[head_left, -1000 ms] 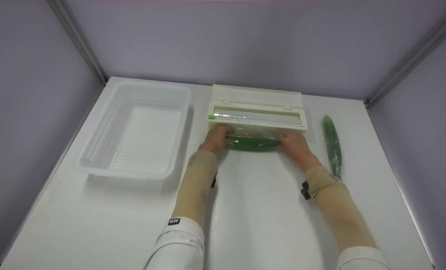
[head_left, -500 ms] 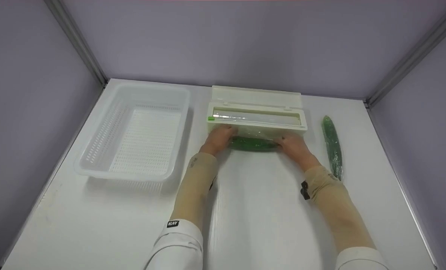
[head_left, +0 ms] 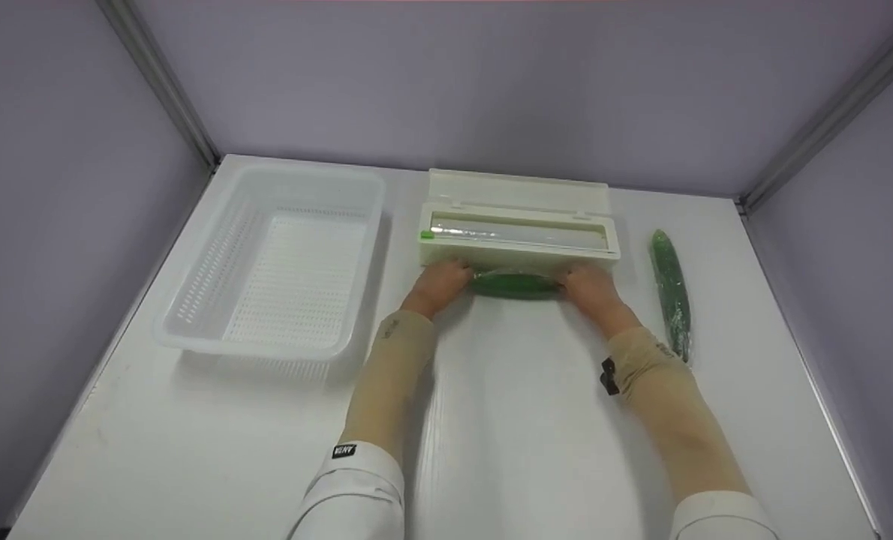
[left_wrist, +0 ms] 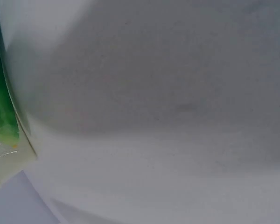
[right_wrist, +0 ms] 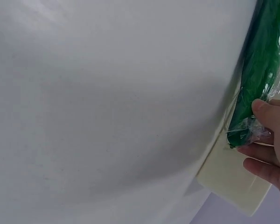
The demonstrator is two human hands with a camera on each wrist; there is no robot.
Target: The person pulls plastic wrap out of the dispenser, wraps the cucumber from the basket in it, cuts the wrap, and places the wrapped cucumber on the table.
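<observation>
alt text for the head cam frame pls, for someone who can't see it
Two hands, the left hand and right hand, hold the ends of a green cucumber in plastic film on a white table, right against an open cream film dispenser. A white perforated basket sits to the left; a second wrapped cucumber lies to the right.

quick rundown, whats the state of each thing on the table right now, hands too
cucumber between the hands: lying crosswise against the dispenser front, film around it
cling film dispenser: lid open, roll showing
second cucumber: wrapped in film, lying apart at the right
basket: upright, nothing in it
left hand: gripping the cucumber's left end
right hand: pinching its right end
</observation>
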